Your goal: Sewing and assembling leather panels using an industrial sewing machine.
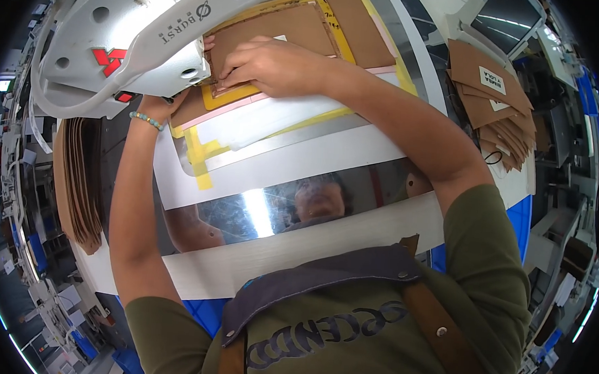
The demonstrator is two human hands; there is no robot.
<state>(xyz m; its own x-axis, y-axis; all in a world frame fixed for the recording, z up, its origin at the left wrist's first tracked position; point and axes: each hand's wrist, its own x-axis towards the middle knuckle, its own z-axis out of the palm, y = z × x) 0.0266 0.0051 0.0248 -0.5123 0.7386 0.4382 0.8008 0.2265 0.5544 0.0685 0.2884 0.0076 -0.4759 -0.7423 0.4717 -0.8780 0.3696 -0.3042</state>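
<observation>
A brown panel (291, 27), apparently leather-like, lies flat inside a yellow frame template (333, 29) under a sewing machine's head. My right hand (278, 67) is over its near left corner, with bent fingers and thumb at the panel's edge. My left hand (160, 106), with a beaded bracelet at the wrist, reaches under the grey-white machine head (118, 35). Most of that hand is hidden; a few fingertips show beside the panel's left edge. Another brown piece (365, 28) lies to the right of the frame, by yellow tape.
A clear plate with yellow tape (196, 158) lies over a white sheet (232, 187). Nearer me is a shiny metal plate (292, 207). Brown pieces stand stacked at left (79, 182); more brown pieces with white labels (494, 95) are piled at right, near a screen (508, 22).
</observation>
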